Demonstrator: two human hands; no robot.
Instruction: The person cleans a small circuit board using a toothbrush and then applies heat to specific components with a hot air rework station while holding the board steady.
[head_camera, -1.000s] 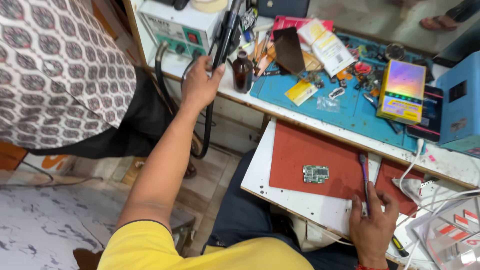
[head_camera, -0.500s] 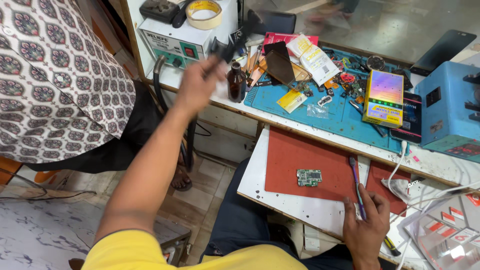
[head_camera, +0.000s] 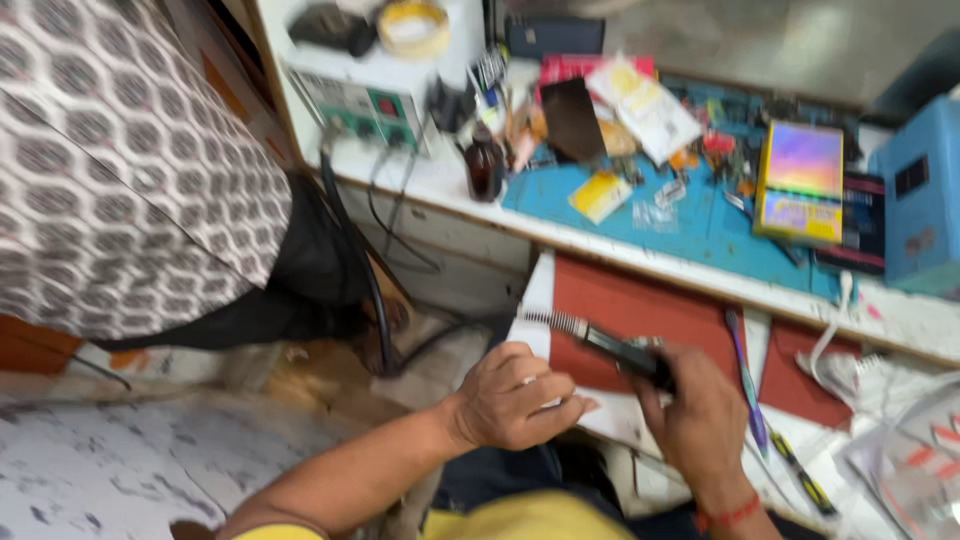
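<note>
Over the near edge of the white bench (head_camera: 600, 415), both hands meet on a black hot-air handpiece with a coiled metal spring at its cord end (head_camera: 600, 340). The right hand (head_camera: 700, 420) has a closed grip around the dark body of the tool, while the left hand (head_camera: 515, 395) is curled just beside the spring end; whether its fingers really press the tool I cannot tell, because the picture is blurred. The handpiece lies nearly level, above the left side of the red rubber mat (head_camera: 640, 310).

I judge the tool to be light and stiff, with a plastic body that is not slippery. The far tip is probably metal and may be hot, so the safe place to hold is the middle of the black body. The thick black cable (head_camera: 365, 280) hanging at the left will pull a little on it.

A purple-handled tool (head_camera: 745, 375) lies on the mat at the right, and a grey control station (head_camera: 365, 95) stands far on the left.
</note>
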